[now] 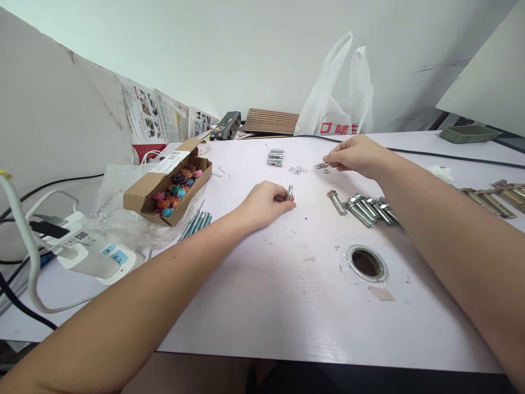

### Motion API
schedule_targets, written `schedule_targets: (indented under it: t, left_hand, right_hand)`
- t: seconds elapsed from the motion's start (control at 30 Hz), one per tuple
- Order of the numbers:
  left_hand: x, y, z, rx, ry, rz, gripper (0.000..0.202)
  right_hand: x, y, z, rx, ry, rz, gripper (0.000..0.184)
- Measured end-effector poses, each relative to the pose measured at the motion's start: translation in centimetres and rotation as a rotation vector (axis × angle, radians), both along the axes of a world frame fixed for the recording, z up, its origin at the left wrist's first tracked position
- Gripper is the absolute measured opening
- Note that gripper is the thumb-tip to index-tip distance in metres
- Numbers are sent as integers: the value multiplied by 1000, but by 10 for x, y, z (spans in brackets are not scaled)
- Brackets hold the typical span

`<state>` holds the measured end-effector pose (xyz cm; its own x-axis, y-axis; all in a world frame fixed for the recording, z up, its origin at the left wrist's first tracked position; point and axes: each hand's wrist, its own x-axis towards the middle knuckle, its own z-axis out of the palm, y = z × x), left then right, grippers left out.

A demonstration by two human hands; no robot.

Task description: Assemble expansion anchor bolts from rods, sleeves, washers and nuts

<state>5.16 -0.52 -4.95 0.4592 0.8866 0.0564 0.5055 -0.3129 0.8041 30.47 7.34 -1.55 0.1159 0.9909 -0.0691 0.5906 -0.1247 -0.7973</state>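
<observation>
My left hand (pixel 264 203) rests on the white table (pixel 287 306), fingers closed round a short metal bolt (pixel 289 192) held upright. Farther back, my right hand (pixel 355 155) pinches at a small group of flat washers (pixel 322 166) lying on the table; whether one is between the fingertips I cannot make out. More small washers (pixel 297 171) lie just left of them. A row of assembled expansion bolts (pixel 363 208) lies under my right forearm. A small stack of metal sleeves (pixel 275 157) sits behind the washers.
An open cardboard box (pixel 168 189) of coloured caps stands at left, with thin screws (pixel 196 224) beside it. A power strip (pixel 88 249) and cables lie at far left. The table has a round cable hole (pixel 366 263). Brass-coloured bolts (pixel 492 200) lie right. A white plastic bag (pixel 338 98) stands behind.
</observation>
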Motion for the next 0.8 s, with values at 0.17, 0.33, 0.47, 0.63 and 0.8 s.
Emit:
schedule_targets:
  t: [0.17,0.33,0.47,0.63,0.8]
  left_hand:
    - [0,-1,1,22,23,11,16]
    - [-1,0,-1,4,3,-2,15]
    - [-1,0,0,5,-1,1,15]
    - [-1,0,0,6,-4,-11,15]
    - [-1,1,-1,8,-2,-16,16]
  right_hand:
    - [2,13,-9,-94,71,-32,8]
    - [-25,18,-15,-137,-172,70,17]
    - [-43,18,-21,6,-435,127,18]
    - [-48,14,-20,-12,-482,132,14]
    - [-40,4,-1,-120,-325,106,23]
